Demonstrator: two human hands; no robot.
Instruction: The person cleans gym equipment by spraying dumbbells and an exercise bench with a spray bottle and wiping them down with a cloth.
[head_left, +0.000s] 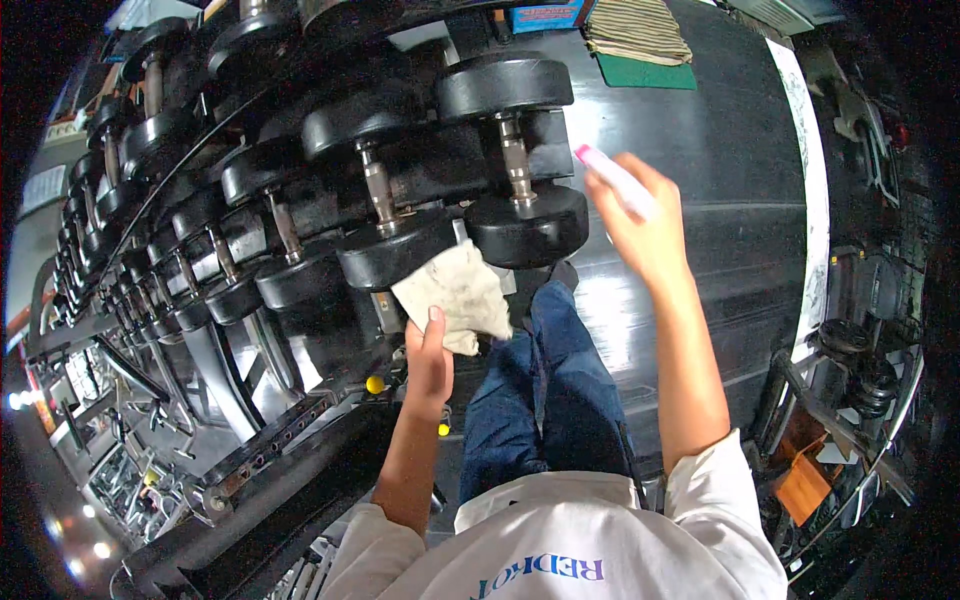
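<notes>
My left hand (429, 356) grips a folded, off-white cloth (454, 296) with grey smudges, thumb on top. The cloth hangs just in front of two large black dumbbells on a rack. In my right hand (645, 214) is a white bottle with a pink tip (619, 180), seemingly a spray bottle; its lower part is hidden by my fingers. That hand is raised to the right of the end dumbbell (525, 232), apart from it. The neighbouring dumbbell (394, 251) has a bare metal handle (379, 184) and lies left of it.
Several more dumbbells (281, 225) run along the rack to the left, with an upper row behind. A padded black machine part (300, 502) is close on my left. Striped cloths (637, 34) lie on a green mat (649, 73) at the back. Weight plates (844, 337) stand right.
</notes>
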